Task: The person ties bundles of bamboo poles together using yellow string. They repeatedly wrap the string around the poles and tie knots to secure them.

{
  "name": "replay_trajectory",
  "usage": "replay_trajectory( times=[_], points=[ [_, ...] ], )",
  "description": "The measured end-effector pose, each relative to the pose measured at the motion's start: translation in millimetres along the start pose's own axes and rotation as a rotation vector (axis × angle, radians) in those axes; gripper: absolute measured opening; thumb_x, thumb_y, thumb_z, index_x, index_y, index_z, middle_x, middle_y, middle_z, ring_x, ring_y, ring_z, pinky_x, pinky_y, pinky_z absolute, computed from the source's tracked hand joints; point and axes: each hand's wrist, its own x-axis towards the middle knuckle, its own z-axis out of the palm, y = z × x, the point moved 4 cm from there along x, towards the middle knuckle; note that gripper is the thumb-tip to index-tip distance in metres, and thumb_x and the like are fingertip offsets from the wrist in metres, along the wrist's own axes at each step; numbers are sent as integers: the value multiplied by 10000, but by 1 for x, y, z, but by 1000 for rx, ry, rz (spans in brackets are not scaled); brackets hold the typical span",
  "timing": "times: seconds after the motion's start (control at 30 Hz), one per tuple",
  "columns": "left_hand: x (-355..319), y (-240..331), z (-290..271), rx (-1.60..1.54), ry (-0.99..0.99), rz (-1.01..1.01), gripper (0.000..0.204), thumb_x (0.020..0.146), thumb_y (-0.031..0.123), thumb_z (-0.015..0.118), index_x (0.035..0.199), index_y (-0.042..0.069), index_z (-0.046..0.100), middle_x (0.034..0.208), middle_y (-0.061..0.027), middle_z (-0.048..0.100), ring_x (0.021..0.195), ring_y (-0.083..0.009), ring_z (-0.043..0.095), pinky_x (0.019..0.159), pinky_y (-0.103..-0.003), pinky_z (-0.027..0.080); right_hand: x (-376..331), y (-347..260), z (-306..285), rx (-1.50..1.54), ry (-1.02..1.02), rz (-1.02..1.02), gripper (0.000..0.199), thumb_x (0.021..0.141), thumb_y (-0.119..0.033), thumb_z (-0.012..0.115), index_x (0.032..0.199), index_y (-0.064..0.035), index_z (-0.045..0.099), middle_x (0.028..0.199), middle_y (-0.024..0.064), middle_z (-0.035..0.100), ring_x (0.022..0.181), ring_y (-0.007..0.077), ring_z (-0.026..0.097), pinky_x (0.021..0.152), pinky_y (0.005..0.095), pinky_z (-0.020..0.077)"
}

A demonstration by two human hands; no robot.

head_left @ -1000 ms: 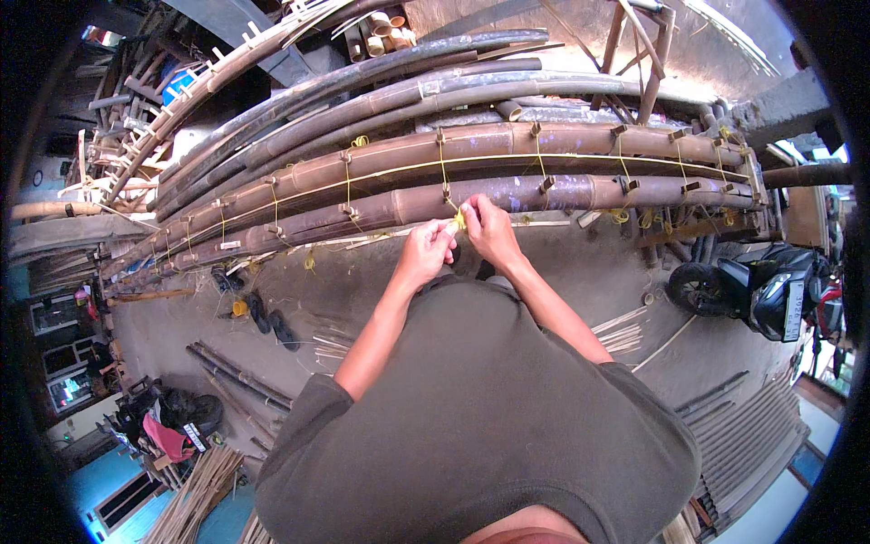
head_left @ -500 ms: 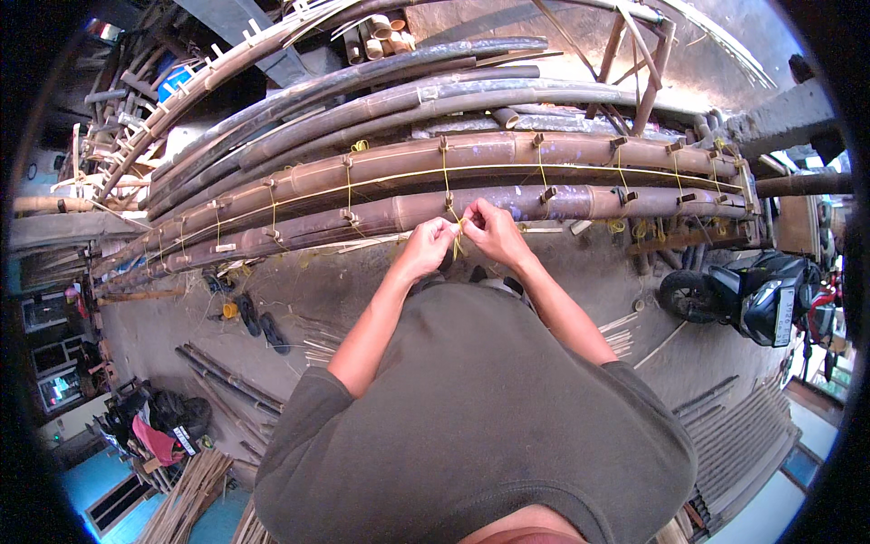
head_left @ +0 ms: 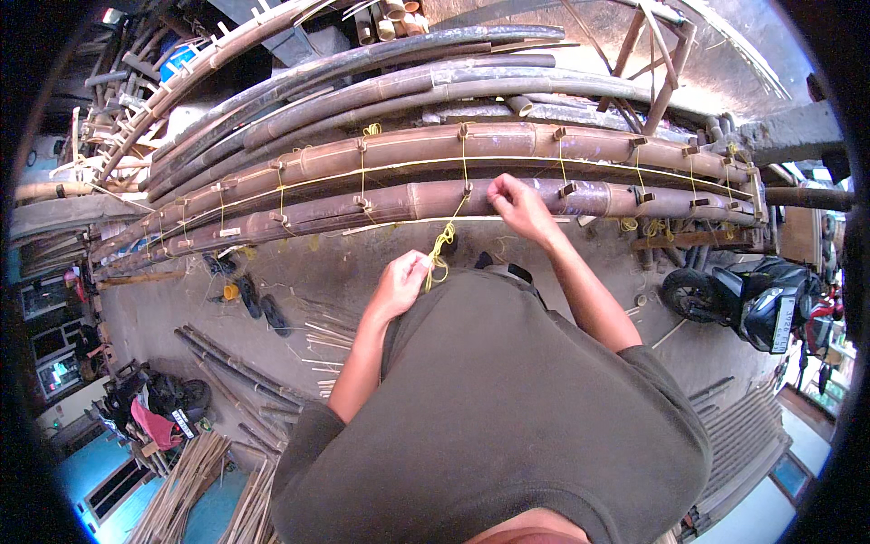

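Two long brown bamboo poles lie side by side, a near pole and a far pole. Short wooden pegs stick out of both, and yellow string runs between them. From one peg on the near pole, a looped bundle of yellow string hangs toward me. My left hand pinches the lower end of that bundle, close to my shirt. Beside the peg, over the near pole, is my right hand with its fingers curled closed. Whatever its fingertips hold, if anything, cannot be made out.
Dark bamboo poles are stacked beyond the work. A motorbike stands at the right. Slippers and bamboo lengths lie on the floor to the left, with thin strips piled at lower left.
My hands were together at the string below the near pole. The left has drawn back toward me with the string bundle; the right has moved up and right, onto the near pole.
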Motion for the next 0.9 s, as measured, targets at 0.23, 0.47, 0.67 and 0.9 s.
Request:
replay_trajectory(
  times=[0.23, 0.47, 0.67, 0.9],
  points=[
    [-51, -51, -22, -277, -112, -227, 286, 984, 280, 504, 841, 46, 586, 660, 31, 485, 589, -61, 428, 534, -239, 358, -12, -29, 42, -237, 183, 111, 306, 823, -393, 659, 814, -89, 691, 1002, 81, 599, 1039, 280, 516, 863, 489, 333],
    [-65, -28, -31, -154, -162, -149, 288, 982, 275, 518, 811, 50, 570, 633, 44, 452, 566, -50, 406, 512, -229, 340, -9, -18, 49, -186, 233, 93, 203, 790, -294, 669, 836, -98, 690, 1046, 83, 561, 1070, 275, 490, 860, 505, 321],
    [-70, -37, -20, -145, -156, -247, 268, 971, 250, 544, 790, 53, 561, 634, 46, 453, 564, -54, 405, 510, -232, 338, -11, -27, 42, -149, 232, 84, 195, 806, -278, 655, 833, -87, 682, 1036, 86, 554, 1058, 273, 488, 842, 500, 323],
    [-77, 26, -26, 412, -119, -64, 228, 953, 201, 545, 827, 13, 576, 627, 43, 433, 580, -46, 368, 508, -248, 334, -16, 1, 8, 132, 67, -64, 254, 878, -311, 590, 949, -79, 663, 971, 123, 630, 1005, 293, 583, 851, 459, 450]
  ],
)
